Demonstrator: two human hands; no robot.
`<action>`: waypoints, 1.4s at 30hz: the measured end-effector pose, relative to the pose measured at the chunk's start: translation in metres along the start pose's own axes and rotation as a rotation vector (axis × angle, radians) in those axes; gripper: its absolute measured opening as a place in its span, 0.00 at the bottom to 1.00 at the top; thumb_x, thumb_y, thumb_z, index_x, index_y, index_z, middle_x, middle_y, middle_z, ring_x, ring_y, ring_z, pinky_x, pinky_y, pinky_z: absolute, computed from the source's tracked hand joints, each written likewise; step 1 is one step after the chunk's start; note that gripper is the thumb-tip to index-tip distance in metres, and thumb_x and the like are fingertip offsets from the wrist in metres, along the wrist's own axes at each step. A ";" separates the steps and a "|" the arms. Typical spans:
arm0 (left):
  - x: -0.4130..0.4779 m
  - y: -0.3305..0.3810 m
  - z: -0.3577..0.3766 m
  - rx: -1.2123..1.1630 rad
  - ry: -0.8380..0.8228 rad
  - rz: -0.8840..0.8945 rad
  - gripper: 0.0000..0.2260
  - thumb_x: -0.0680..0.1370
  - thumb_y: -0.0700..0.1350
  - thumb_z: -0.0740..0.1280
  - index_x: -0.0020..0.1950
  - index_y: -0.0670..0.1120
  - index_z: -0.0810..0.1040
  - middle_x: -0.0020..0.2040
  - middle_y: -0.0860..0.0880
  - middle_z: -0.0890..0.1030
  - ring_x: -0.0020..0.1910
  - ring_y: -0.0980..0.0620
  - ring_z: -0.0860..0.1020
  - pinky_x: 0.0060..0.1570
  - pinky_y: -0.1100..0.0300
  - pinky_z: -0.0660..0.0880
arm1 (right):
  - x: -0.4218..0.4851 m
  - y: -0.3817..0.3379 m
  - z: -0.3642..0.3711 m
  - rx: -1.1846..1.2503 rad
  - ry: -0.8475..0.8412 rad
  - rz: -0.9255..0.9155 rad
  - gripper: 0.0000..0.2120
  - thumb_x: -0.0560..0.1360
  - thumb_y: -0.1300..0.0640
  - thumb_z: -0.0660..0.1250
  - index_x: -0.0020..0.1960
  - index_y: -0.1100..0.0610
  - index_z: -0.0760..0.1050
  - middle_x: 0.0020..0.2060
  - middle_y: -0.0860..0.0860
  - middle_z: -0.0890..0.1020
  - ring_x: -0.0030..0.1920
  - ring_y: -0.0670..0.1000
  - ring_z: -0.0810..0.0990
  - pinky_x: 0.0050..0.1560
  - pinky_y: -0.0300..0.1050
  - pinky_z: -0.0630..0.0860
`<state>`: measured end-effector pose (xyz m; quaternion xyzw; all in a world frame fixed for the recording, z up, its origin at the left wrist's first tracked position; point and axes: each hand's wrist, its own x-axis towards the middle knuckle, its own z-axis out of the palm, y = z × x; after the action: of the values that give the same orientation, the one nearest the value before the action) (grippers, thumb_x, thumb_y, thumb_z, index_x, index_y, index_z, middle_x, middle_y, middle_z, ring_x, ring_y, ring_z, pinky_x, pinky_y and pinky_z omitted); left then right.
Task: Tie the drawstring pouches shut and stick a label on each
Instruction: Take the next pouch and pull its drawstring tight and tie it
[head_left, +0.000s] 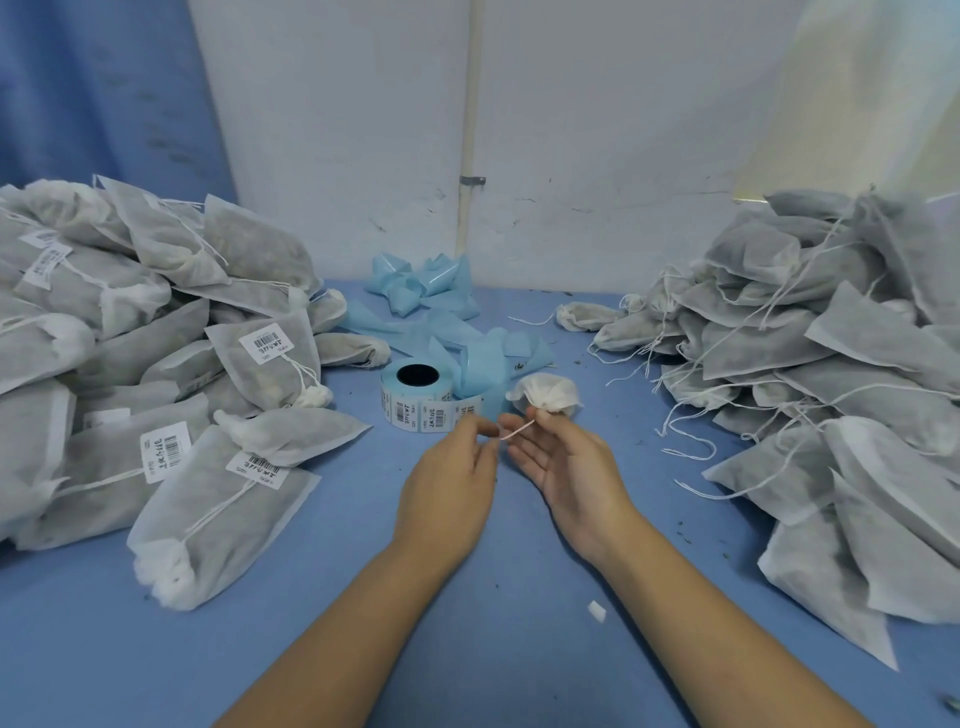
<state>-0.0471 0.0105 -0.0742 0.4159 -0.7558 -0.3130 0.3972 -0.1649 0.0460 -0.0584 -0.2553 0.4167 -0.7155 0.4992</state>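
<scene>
My right hand (566, 467) pinches the gathered neck of the white fabric drawstring pouch (543, 395) (twelve o'clock of my hands, above the blue desk (311, 623)). My left hand (447, 483) pinches its thin white cord (517, 431) in its fingers.

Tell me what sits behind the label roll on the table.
Behind the label roll lies a loose tangle of pale blue backing strip, reaching back to the wall. The roll hides the bit of strip and table directly behind it.

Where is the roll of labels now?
In the head view, the roll of labels stands mid-table, just beyond the left hand, left of the pouch and before the blue backing strips.
</scene>
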 end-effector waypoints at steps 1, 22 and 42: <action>0.001 -0.001 -0.003 0.101 0.023 0.009 0.06 0.81 0.47 0.59 0.53 0.50 0.74 0.34 0.55 0.73 0.35 0.57 0.71 0.37 0.57 0.67 | 0.000 0.000 0.000 -0.017 0.013 -0.011 0.08 0.80 0.62 0.59 0.45 0.58 0.76 0.35 0.52 0.84 0.38 0.47 0.83 0.39 0.35 0.77; -0.004 0.007 -0.004 0.426 0.057 0.360 0.13 0.80 0.40 0.63 0.63 0.48 0.77 0.74 0.62 0.63 0.59 0.55 0.76 0.39 0.57 0.75 | -0.015 0.004 0.001 -1.675 0.195 -0.768 0.11 0.75 0.63 0.62 0.57 0.57 0.76 0.58 0.49 0.79 0.63 0.56 0.72 0.55 0.49 0.67; -0.005 0.003 -0.004 0.256 -0.078 0.258 0.09 0.82 0.51 0.55 0.56 0.52 0.72 0.53 0.56 0.77 0.47 0.55 0.73 0.46 0.55 0.72 | -0.010 0.007 -0.006 -1.123 0.166 -0.919 0.10 0.75 0.58 0.65 0.53 0.54 0.82 0.48 0.43 0.82 0.51 0.43 0.71 0.56 0.30 0.67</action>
<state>-0.0432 0.0152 -0.0716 0.3500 -0.8514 -0.1767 0.3483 -0.1624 0.0560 -0.0667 -0.5670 0.6080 -0.5483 -0.0910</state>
